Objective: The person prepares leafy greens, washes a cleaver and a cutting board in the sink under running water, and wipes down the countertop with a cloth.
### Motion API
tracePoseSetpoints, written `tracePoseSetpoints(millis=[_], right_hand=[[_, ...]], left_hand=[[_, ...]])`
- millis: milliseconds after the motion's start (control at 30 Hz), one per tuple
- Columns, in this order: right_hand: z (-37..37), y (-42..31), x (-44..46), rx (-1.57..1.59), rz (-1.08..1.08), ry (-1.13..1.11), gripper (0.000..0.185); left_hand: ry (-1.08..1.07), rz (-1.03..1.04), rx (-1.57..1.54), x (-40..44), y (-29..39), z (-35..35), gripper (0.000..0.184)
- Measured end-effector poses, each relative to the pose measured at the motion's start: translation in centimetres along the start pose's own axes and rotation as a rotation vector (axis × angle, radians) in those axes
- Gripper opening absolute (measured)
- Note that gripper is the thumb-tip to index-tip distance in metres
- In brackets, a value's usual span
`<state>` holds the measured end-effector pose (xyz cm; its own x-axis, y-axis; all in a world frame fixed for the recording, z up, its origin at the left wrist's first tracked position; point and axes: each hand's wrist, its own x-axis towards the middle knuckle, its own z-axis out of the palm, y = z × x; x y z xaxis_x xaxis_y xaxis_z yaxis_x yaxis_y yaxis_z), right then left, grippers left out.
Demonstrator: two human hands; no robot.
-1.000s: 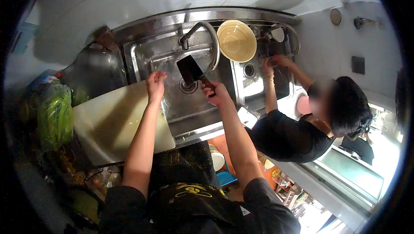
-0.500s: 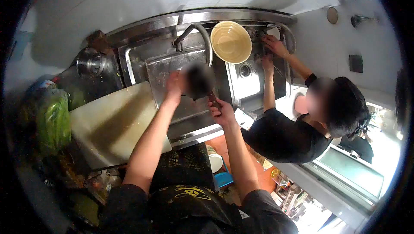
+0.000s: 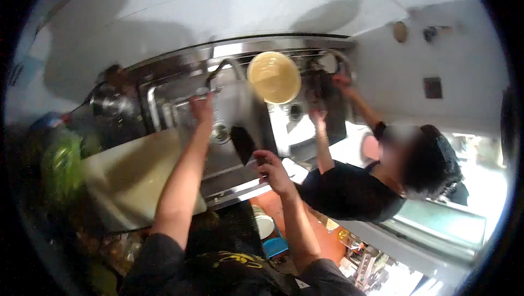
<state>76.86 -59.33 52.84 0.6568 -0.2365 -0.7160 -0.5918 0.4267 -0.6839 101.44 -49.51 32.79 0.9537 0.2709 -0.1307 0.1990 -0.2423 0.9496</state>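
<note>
My right hand (image 3: 274, 175) is closed round the handle of a cleaver with a dark, wide blade (image 3: 243, 144), held over the left sink basin (image 3: 188, 111). Motion blurs the blade's edges. My left hand (image 3: 202, 108) is up at the back of that basin, beside the base of the curved metal faucet (image 3: 222, 66). Its fingers are smeared, so whether they touch the faucet is unclear. A drain (image 3: 220, 133) shows in the basin between my hands. To the right of the faucet stands a large yellow bowl (image 3: 274, 77).
On the right, a co-worker in black (image 3: 357, 189) has both hands at the right basin (image 3: 333, 126). A white cutting board (image 3: 134, 178) lies at my left, with a green plastic bag (image 3: 63, 162) beyond it. Metal pots (image 3: 109, 100) stand at the back left.
My left hand has left the cleaver and moved up and left to the faucet. My right hand still holds the cleaver, now lower in view. The whole view has shifted.
</note>
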Motion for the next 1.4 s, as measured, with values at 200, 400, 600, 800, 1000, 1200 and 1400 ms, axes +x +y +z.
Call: tracePoseSetpoints(millis=[200,400,600,800,1000,1200,1400], right_hand=[[1.2,-8.2,-7.7,-0.117,-0.177,-0.032,0.028],[2.7,-16.4,-14.5,-0.303,-0.522,0.318,0.020],[-1.7,-26.6,-14.6,-0.244,-0.934,0.693,0.029],[-6.6,-38.7,-7.5,-0.530,-0.993,0.808,0.022],[-14.2,-43.2,5.5,-0.701,-0.800,0.889,0.037],[-17.0,-40.3,14.6,-0.898,-0.605,0.807,0.041],[-16.8,-37.3,20.5,-0.950,-0.630,0.818,0.035]], left_hand=[[-0.184,0.111,0.478,3.1,0.8,-0.8,0.056],[-0.199,0.692,0.795,1.9,3.9,-1.9,0.025],[-0.236,0.894,0.706,1.3,3.3,-4.0,0.029],[-0.449,0.712,0.385,-3.9,2.7,-11.5,0.019],[-0.492,0.561,0.291,-7.1,3.1,-17.5,0.011],[-0.503,0.430,0.336,-8.8,3.7,-22.1,0.007],[-0.475,0.287,0.355,-9.7,1.1,-24.7,0.006]])
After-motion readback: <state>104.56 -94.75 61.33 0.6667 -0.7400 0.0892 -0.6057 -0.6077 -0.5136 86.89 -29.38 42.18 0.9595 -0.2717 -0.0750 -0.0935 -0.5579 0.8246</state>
